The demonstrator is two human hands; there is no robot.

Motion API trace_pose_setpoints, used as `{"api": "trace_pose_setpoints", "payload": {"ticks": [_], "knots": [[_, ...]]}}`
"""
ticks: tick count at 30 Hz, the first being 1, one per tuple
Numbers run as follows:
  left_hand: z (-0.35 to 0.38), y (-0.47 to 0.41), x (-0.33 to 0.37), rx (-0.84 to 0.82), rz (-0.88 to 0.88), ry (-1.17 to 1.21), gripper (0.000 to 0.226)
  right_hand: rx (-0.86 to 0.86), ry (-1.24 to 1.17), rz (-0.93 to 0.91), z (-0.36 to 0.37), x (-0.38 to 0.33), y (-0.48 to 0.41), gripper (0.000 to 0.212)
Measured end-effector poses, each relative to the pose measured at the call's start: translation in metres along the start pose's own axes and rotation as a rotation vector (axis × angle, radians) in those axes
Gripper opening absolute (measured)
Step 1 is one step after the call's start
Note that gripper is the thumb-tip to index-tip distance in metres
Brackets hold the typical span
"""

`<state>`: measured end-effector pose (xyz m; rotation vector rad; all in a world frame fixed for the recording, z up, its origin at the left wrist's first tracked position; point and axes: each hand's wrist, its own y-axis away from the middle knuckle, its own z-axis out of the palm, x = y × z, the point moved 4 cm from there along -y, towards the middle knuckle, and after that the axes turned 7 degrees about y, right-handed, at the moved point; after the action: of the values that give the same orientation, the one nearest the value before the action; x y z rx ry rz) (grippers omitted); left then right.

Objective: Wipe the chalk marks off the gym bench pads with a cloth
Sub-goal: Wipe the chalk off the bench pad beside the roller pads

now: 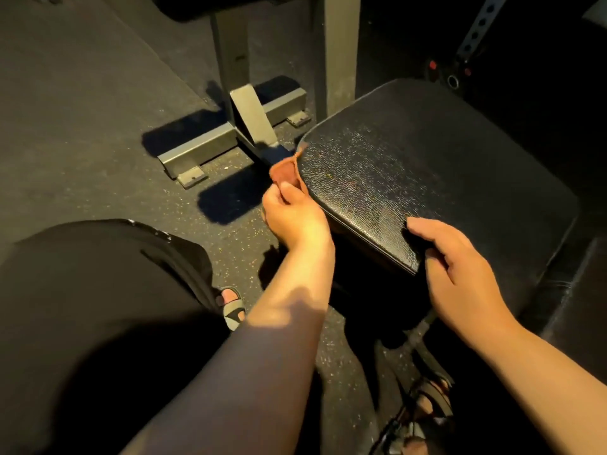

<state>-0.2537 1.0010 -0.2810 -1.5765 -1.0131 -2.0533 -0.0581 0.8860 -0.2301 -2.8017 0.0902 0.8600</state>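
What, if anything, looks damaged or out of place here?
Nothing plainly out of place. The pad looks crackled and shiny on top, perhaps wear, perhaps only grain. The left hand holds the cloth at its left edge; the right hand grips its near corner.

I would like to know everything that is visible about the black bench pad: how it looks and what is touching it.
The bench pad is black, with a grained, leather-like cover that glints in the light and a seam along its edge. Its corners are rounded and it lies roughly flat. The left hand holds a brown cloth against its left edge; the right hand grips its near corner.
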Motion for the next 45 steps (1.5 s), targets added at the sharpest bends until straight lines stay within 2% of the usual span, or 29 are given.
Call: {"api": "trace_pose_setpoints", "payload": {"ticks": [5, 11, 13, 16, 22, 25, 27, 30, 32, 35, 39, 41, 43, 45], "knots": [[-0.004, 0.071, -0.022, -0.05, -0.082, -0.088, 0.018, 0.022, 0.006, 0.056, -0.009, 0.011, 0.003, 0.062], [-0.017, 0.205, -0.058, -0.417, -0.159, -0.258, 0.033, 0.072, 0.015, 0.104, -0.025, 0.023, 0.012, 0.056], [-0.021, 0.222, -0.063, -0.494, -0.211, -0.282, 0.026, 0.074, 0.014, 0.114, -0.031, 0.028, 0.016, 0.055], [-0.022, 0.206, -0.048, -0.434, -0.184, -0.193, 0.017, 0.094, 0.034, 0.122, -0.04, 0.033, 0.017, 0.056], [-0.007, 0.099, -0.037, -0.084, -0.077, -0.071, 0.009, 0.137, -0.004, 0.232, -0.063, 0.05, 0.024, 0.054], [-0.006, 0.103, -0.075, -0.036, -0.156, -0.076, 0.021, 0.145, -0.022, 0.283, -0.069, 0.061, 0.033, 0.052], [-0.009, 0.142, -0.091, -0.131, -0.245, -0.08, 0.016, 0.131, -0.025, 0.281, -0.069, 0.066, 0.038, 0.052], [-0.01, 0.214, -0.093, -0.343, -0.337, -0.166, 0.034, 0.1, -0.024, 0.248, -0.066, 0.068, 0.043, 0.05], [-0.015, 0.246, -0.08, -0.474, -0.386, -0.187, 0.025, 0.091, -0.03, 0.233, -0.065, 0.068, 0.043, 0.049], [-0.018, 0.265, -0.082, -0.573, -0.362, -0.137, 0.016, 0.095, -0.045, 0.242, -0.068, 0.066, 0.039, 0.05], [-0.015, 0.215, -0.071, -0.403, -0.232, -0.115, 0.011, 0.118, -0.061, 0.237, -0.069, 0.067, 0.036, 0.052], [-0.012, 0.186, -0.077, -0.327, -0.24, -0.056, 0.022, 0.117, -0.084, 0.262, -0.068, 0.07, 0.038, 0.052], [-0.009, 0.179, -0.111, -0.314, -0.24, -0.084, 0.027, 0.117, -0.095, 0.264, -0.064, 0.071, 0.043, 0.051], [-0.01, 0.201, -0.095, -0.378, -0.217, -0.152, 0.027, 0.118, -0.093, 0.217, -0.056, 0.069, 0.049, 0.05]]}}
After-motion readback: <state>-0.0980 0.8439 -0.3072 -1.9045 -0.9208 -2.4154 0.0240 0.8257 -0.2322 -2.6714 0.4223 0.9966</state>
